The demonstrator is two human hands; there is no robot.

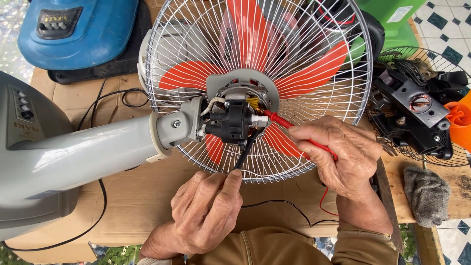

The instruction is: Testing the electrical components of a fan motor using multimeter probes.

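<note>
Red probe [294,128] in right hand [338,154], fingers closed round its shaft, tip set against a white terminal on the black motor block [231,122]. Black probe [244,153] pinched between thumb and forefinger of left hand [208,211], tip up under the same block. Both hands rest low and close, likely to steady the tips on small contacts.

Fan [255,83] lies face-down on cardboard [132,196], back of motor exposed, rear cover off. That puts the terminals and copper winding upward, within reach. White wire grille [319,98] and red blades [314,73] sit under the motor. Grey stand [73,157] runs off to the left, its neck joined to the motor by a screwed hinge.

Red and black leads trail from the probes back toward the person, across the cardboard; meter not in view.

Around: blue housing [78,29] at upper left, green object [387,19] at upper right, a second dismantled motor [417,108] on another grille to the right, orange part [461,120] beside it, grey rag [427,194] on the bench edge.
</note>
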